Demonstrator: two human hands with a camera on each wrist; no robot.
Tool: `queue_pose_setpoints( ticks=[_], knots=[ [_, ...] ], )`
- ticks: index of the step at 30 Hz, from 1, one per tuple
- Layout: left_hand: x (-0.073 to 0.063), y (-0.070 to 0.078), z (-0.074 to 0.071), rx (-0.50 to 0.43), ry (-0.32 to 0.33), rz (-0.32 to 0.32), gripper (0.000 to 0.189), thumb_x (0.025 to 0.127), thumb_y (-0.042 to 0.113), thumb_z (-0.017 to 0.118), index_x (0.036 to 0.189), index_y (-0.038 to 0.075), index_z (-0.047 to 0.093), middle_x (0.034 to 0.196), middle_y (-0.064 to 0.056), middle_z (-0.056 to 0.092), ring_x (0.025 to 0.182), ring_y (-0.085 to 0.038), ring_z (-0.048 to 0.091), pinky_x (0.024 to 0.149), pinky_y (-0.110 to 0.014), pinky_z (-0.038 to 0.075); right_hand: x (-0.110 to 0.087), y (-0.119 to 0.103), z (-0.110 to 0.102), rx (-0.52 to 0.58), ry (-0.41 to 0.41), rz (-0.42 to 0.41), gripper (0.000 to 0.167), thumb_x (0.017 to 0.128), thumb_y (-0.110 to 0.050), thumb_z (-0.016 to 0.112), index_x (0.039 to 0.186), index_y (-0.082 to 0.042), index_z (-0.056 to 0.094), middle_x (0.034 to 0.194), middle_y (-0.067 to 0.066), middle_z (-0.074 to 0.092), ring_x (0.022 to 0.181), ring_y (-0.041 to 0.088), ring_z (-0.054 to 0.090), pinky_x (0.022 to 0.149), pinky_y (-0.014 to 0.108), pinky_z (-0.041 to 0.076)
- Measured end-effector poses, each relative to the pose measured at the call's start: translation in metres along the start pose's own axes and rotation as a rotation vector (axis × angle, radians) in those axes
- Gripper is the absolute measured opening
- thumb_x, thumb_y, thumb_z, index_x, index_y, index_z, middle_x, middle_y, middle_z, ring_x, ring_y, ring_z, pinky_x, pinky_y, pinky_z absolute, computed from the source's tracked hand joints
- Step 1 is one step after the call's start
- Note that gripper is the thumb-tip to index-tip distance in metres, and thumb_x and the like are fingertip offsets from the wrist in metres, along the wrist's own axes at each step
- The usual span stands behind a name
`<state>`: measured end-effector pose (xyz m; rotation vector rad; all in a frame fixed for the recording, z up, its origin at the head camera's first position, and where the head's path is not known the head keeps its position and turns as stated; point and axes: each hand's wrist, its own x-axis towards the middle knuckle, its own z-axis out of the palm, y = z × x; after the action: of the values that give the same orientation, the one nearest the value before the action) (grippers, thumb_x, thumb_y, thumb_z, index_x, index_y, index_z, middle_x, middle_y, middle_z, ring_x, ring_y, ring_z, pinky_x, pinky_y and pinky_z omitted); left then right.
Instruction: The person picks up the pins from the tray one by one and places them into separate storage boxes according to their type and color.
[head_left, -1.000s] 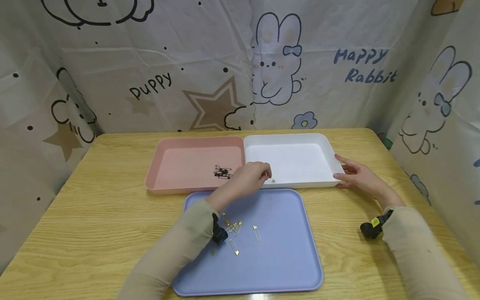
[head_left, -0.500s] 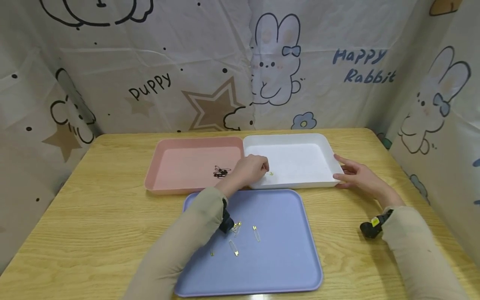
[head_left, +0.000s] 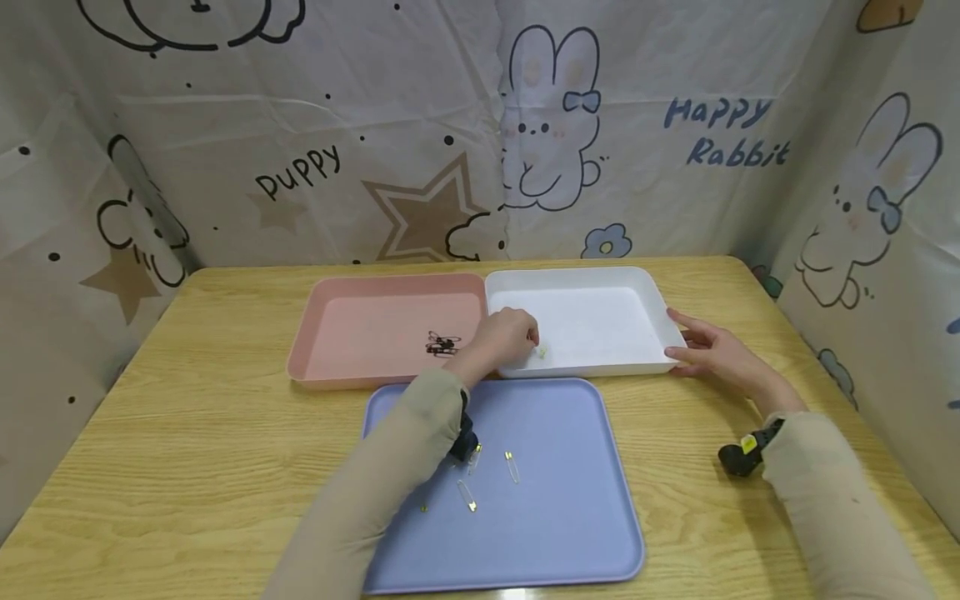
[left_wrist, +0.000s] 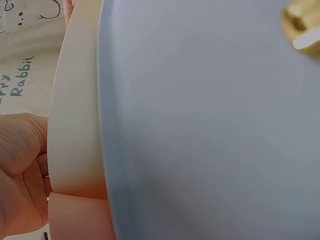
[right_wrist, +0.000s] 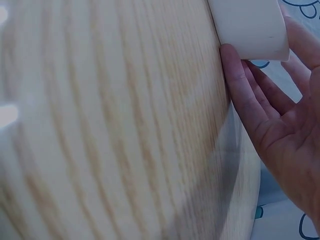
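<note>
My left hand [head_left: 507,337] is over the left front part of the white tray [head_left: 600,362], fingers curled and fingertips turned down. A gold safety pin's small blurred end [head_left: 542,352] shows just below these fingertips; the fingers hide the rest. In the left wrist view, the left hand [left_wrist: 20,175] appears beyond the tray's wall. The right hand [head_left: 708,350] holds the white tray at its right front corner. In the right wrist view, a fingertip of the right hand [right_wrist: 285,120] lies against the tray's lower edge, other fingers around its side.
A pink tray [head_left: 337,379] with several black safety pins [head_left: 442,344] adjoins the white tray's left side. In front lies a blue tray [head_left: 562,533] with gold safety pins, one [head_left: 512,467] apart from the others; the left forearm covers part of it.
My left hand has moved slightly back and left from the white tray's front rim to over its inside, with the gold safety pin at its fingertips. The right hand keeps its place on the tray.
</note>
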<state>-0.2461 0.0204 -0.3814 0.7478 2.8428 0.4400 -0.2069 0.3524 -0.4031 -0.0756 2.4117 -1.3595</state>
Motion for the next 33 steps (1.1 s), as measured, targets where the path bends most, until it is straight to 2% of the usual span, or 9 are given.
queue_pose_setpoints(
  ticks=[5,15,22,28,33],
  knots=[
    [0.002,-0.001,0.002,-0.003,0.014,0.004,0.014,0.087,0.014,0.056,0.082,0.015,0.069,0.085,0.003,0.065,0.078,-0.013,0.055,0.072,-0.029,0.044,0.000,-0.002,0.000,0.000,0.001,-0.005,0.080,0.087,-0.033,0.060,0.147,-0.021,0.008,0.137,0.031,0.027,0.098,0.018,0.056,0.079,0.029,0.050],
    [0.000,-0.003,0.005,-0.009,0.069,0.022,0.013,0.089,0.018,0.056,0.087,0.015,0.068,0.086,0.002,0.063,0.077,-0.012,0.054,0.069,-0.027,0.043,0.002,-0.002,-0.001,-0.003,-0.005,0.012,0.080,0.087,-0.034,0.059,0.146,-0.023,0.007,0.138,0.030,0.026,0.101,0.021,0.054,0.080,0.031,0.050],
    [-0.008,-0.004,0.000,-0.040,0.053,0.013,0.013,0.088,0.014,0.056,0.093,0.016,0.068,0.094,0.002,0.064,0.084,-0.012,0.055,0.074,-0.029,0.044,0.002,-0.003,0.000,-0.007,-0.002,0.017,0.079,0.087,-0.035,0.059,0.146,-0.023,0.008,0.138,0.031,0.025,0.101,0.022,0.055,0.080,0.030,0.050],
    [-0.020,-0.008,-0.004,-0.076,0.032,0.078,0.014,0.087,0.014,0.057,0.095,0.016,0.067,0.101,0.001,0.065,0.095,-0.014,0.059,0.079,-0.031,0.046,0.002,-0.001,0.001,0.007,-0.011,-0.001,0.079,0.087,-0.034,0.059,0.147,-0.022,0.008,0.137,0.031,0.026,0.098,0.017,0.056,0.080,0.030,0.050],
    [-0.033,-0.010,-0.010,-0.128,0.020,0.140,0.014,0.087,0.015,0.057,0.097,0.015,0.067,0.099,0.001,0.066,0.094,-0.014,0.059,0.080,-0.029,0.045,0.000,0.001,0.000,-0.013,-0.004,-0.004,0.079,0.088,-0.036,0.058,0.147,-0.022,0.007,0.139,0.032,0.023,0.102,0.022,0.055,0.080,0.030,0.050]
  ],
)
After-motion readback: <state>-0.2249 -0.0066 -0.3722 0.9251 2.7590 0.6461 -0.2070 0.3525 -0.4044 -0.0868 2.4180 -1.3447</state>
